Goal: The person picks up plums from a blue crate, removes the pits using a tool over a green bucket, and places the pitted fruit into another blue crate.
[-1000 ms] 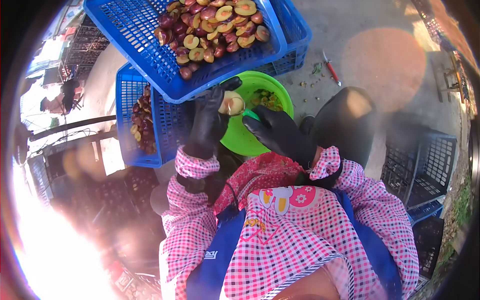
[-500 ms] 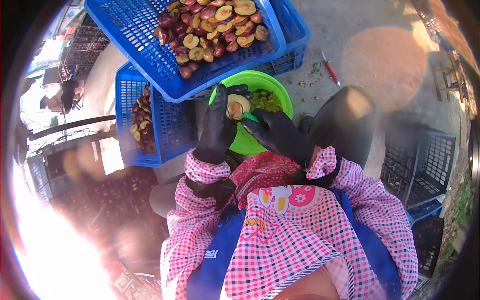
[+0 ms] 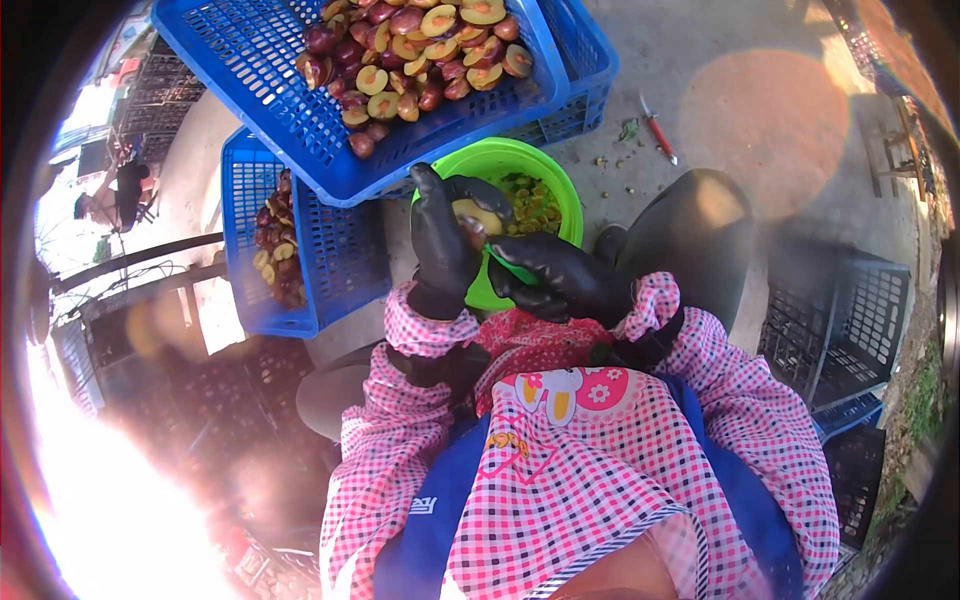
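Plum half (image 3: 478, 214) gripped in gloved left hand (image 3: 443, 240), frame centre, over green bowl (image 3: 520, 152) of small yellowish pieces. Gloved right hand (image 3: 560, 278) just beside, fingers curled, one tip at fruit; impossible to tell whether holding anything. Blue crate (image 3: 280, 100) of halved plums at top; second crate (image 3: 340, 250) at left. Red-handled knife (image 3: 657, 128) on ground, upper right.
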